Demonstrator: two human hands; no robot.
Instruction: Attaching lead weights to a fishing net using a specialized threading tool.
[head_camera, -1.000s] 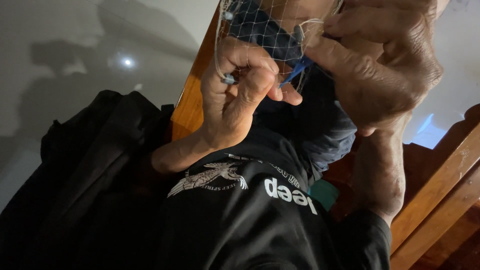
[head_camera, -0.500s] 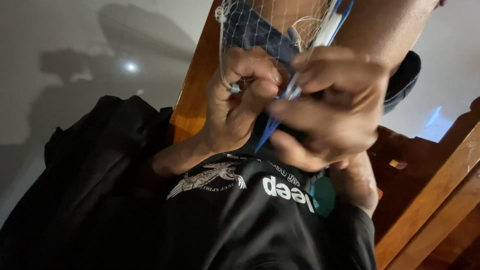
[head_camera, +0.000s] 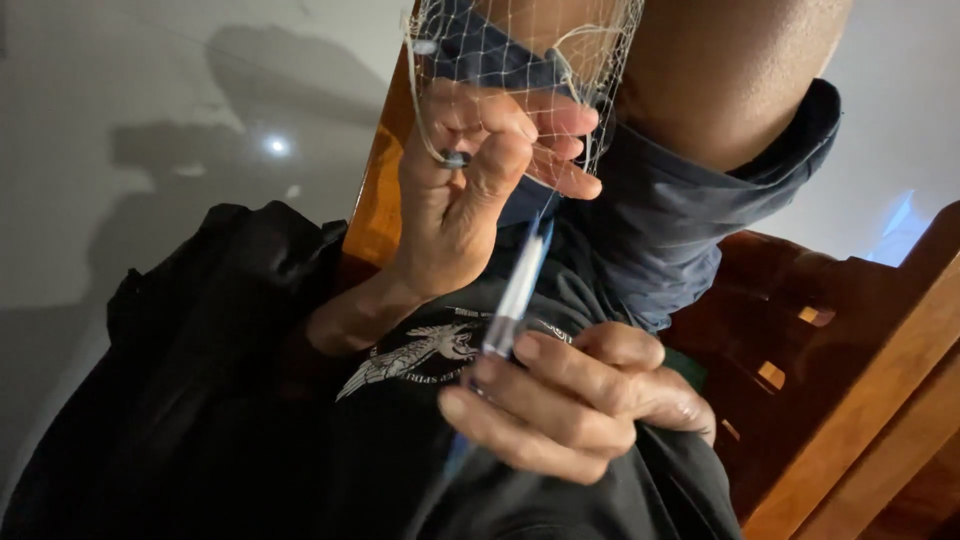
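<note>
A pale fishing net (head_camera: 520, 60) hangs from the top of the view, draped over a knee in dark blue shorts (head_camera: 680, 200). My left hand (head_camera: 470, 190) is raised, pinching the net's edge cord and a small dark sinker between thumb and fingers. My right hand (head_camera: 570, 400) sits lower, near my lap, gripping a slim blue and white netting needle (head_camera: 515, 290) that points up toward the net. A thin line runs from the needle toward the mesh.
A black garment with a white printed emblem (head_camera: 420, 350) covers my lap. A black bag (head_camera: 200, 330) lies at left on the grey tiled floor (head_camera: 150, 120). Wooden chair parts (head_camera: 860, 380) stand at right and behind my left hand.
My right hand has dropped from the net down to my lap, drawing the needle away from the mesh. My left hand stays on the net's edge.
</note>
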